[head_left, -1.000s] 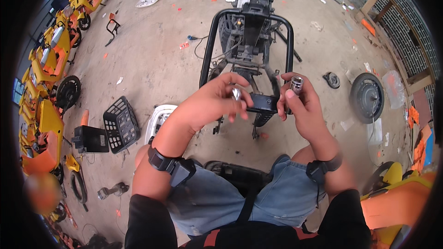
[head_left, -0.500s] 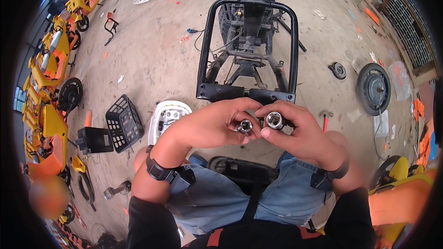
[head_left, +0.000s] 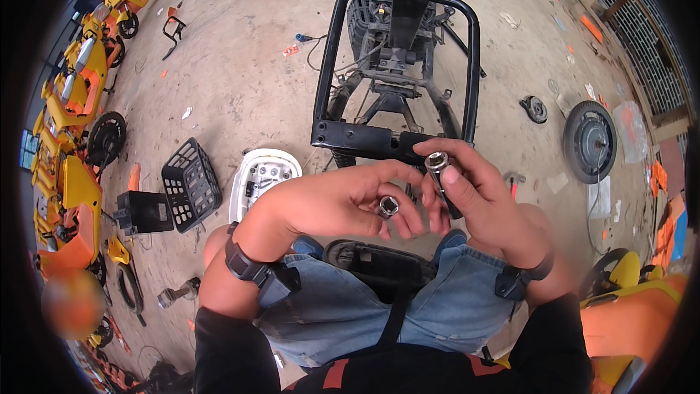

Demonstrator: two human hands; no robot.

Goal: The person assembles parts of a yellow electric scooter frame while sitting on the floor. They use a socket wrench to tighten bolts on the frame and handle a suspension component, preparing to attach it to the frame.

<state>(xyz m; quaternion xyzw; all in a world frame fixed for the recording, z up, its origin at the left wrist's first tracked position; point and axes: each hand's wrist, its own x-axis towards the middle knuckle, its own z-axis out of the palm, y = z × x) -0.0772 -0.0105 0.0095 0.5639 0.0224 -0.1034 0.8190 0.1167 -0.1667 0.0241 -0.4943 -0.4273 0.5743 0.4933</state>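
My left hand (head_left: 346, 201) has its fingers curled round a small chrome socket (head_left: 389, 206), square opening facing up. In my right hand (head_left: 485, 197), thumb and forefinger pinch a wider chrome socket (head_left: 437, 162). A dark shaft (head_left: 450, 203) runs down below that socket; whether the two are joined I cannot tell. The fingertips of both hands nearly meet above my lap. Just beyond them stands a stripped scooter frame (head_left: 399, 22), with a black tubular loop (head_left: 470, 66) and a flat crossbar (head_left: 357, 141) at its near end.
On the floor to the left lie a black plastic basket (head_left: 191, 184), a black box (head_left: 146, 211) and a white shell part (head_left: 266, 175). A wheel (head_left: 589, 142) and a hammer (head_left: 514, 184) are at the right. Yellow scooters (head_left: 76, 168) line the left side.
My right hand has raised its socket slightly and tilted it, exposing the dark shaft. The left hand's fingers have loosened and spread somewhat around the small socket. My view has shifted slightly.
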